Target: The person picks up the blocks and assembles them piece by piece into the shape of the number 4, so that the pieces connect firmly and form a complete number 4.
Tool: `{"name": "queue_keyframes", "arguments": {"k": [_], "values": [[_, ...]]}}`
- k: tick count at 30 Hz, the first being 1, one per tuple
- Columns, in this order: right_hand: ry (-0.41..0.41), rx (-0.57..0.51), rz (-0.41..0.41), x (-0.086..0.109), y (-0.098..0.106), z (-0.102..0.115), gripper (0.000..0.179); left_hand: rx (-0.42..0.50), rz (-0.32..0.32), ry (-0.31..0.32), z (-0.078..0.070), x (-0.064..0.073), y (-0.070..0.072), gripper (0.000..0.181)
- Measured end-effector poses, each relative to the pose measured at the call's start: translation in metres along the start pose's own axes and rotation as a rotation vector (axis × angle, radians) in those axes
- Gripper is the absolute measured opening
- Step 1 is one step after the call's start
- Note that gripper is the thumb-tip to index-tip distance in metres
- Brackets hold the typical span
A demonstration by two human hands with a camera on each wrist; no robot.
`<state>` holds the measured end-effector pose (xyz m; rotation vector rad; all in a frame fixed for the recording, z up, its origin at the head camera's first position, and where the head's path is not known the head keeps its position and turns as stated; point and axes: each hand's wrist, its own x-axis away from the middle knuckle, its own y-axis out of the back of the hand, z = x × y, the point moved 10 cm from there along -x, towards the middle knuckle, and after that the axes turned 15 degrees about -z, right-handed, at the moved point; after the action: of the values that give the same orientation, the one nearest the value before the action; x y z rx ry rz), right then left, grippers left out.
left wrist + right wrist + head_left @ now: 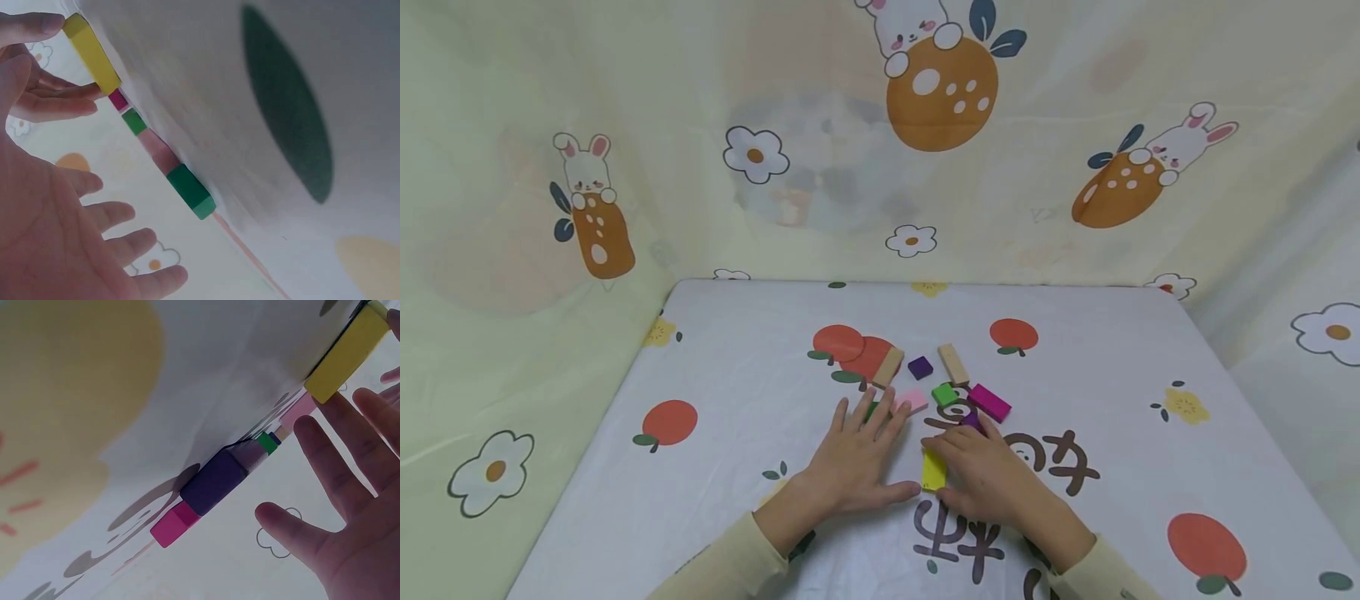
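Observation:
My right hand [988,471] holds a yellow block [934,472] by its two ends, thumb at the near end and a fingertip at the far end. In the right wrist view, its other fingers [284,534] stretch out loosely. My left hand [853,467] is spread with straight fingers to the left of the yellow block. Beyond its fingertips sits a dark green block [190,190], partly covered in the head view. A pink block [913,402] lies just right of those fingers. Past the right hand, a purple block [972,421] shows partly behind the knuckles.
A bright green block [945,394], a magenta block [989,402] and a dark purple block [921,367] lie farther back. Two plain wooden blocks [953,364] stand out at the far side of the group. The white printed cloth [737,500] covers the table, with patterned curtains around it.

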<state>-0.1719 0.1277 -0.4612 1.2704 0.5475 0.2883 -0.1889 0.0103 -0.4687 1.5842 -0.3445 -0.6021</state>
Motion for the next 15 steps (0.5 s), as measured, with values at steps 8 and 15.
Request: {"name": "queue_keyframes", "arguments": {"k": [8, 15], "values": [[0.015, -0.019, 0.007, 0.0012, -0.0002, 0.0028, 0.061, 0.012, -0.002, -0.006, -0.0011, -0.0004, 0.0005, 0.104], [0.009, -0.034, -0.008, 0.0018, 0.0032, 0.0008, 0.060, 0.044, -0.003, -0.016, -0.0038, 0.0000, -0.0003, 0.103]]}}
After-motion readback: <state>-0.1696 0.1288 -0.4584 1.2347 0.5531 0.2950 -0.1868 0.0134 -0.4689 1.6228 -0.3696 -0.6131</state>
